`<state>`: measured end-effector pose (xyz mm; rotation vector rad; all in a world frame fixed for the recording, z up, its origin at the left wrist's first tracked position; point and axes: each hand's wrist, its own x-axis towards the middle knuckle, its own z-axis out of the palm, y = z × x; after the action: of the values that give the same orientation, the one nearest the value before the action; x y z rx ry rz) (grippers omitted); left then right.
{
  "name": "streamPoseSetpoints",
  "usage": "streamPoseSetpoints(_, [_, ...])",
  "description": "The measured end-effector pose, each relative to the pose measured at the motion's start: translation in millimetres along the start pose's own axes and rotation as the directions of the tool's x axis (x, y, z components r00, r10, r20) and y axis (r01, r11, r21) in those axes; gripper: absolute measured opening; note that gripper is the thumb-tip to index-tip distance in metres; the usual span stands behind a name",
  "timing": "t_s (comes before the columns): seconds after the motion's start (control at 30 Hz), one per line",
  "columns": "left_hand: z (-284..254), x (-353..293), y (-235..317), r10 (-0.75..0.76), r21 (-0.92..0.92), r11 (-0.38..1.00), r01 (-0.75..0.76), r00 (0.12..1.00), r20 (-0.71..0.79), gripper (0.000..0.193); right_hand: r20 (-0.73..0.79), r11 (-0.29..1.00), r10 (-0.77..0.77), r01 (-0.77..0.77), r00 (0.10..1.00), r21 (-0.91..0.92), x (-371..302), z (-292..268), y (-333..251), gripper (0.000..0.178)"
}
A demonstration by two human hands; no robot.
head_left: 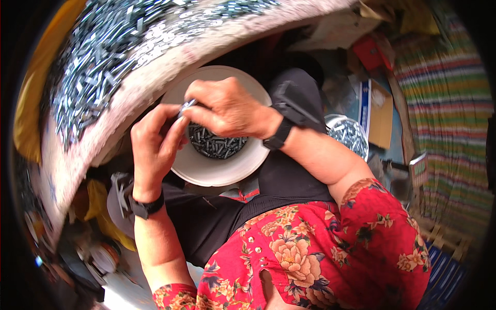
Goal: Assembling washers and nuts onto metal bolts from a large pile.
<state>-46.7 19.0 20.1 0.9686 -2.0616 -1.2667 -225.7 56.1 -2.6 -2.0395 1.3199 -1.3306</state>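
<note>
My left hand and right hand both pinch one small, shiny silver metal piece, slanting between their fingers.

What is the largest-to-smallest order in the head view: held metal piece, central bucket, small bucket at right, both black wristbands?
1. Central bucket
2. Small bucket
3. Left wristband and right wristband, too alike to rank
4. Metal piece, blurred but plainly smallest
</note>
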Motion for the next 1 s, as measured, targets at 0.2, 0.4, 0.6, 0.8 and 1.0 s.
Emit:
streamPoseSetpoints(0.2, [18.9, 10.2, -8.1, 0.210, 0.552, 0.822, -0.141, 0.976, -0.064, 0.017, 0.172, 0.934, 0.309, -0.264, 0.935, -0.240, -30.4, -8.4, 26.9, 0.031])
streamPoseSetpoints(0.4, [17.4, 44.1, -3.2, 0.455, 0.727, 0.664, -0.177, 0.867, -0.205, 0.018, -0.492, 0.962, 0.196, -0.263, 0.848, -0.071, -74.0, -135.5, 57.2, 0.012])
streamPoseSetpoints(0.6, [14.2, 114.2, 2.4, 0.540, 0.876, 0.308, -0.370, 0.826, 0.159, 0.024, -0.653, 0.674, 0.669, -0.659, 0.355, 0.333, -212.5, -219.2, 132.5, 0.014])
streamPoseSetpoints(0.8, [25.2, 134.9, -22.2, 0.373, 0.855, 0.459, -0.240, 0.926, 0.060, 0.028, -0.504, 0.477, 0.791, -0.865, 0.347, 0.153, -250.8, -169.8, 217.3, 0.027])
streamPoseSetpoints(1.0, [29.6, 135.8, -20.8, 0.337, 0.886, 0.417, -0.204, 0.940, 0.057, 0.028, -0.346, 0.278, 0.827, -0.857, 0.444, -0.434, -241.1, -136.2, 329.3, 0.053])
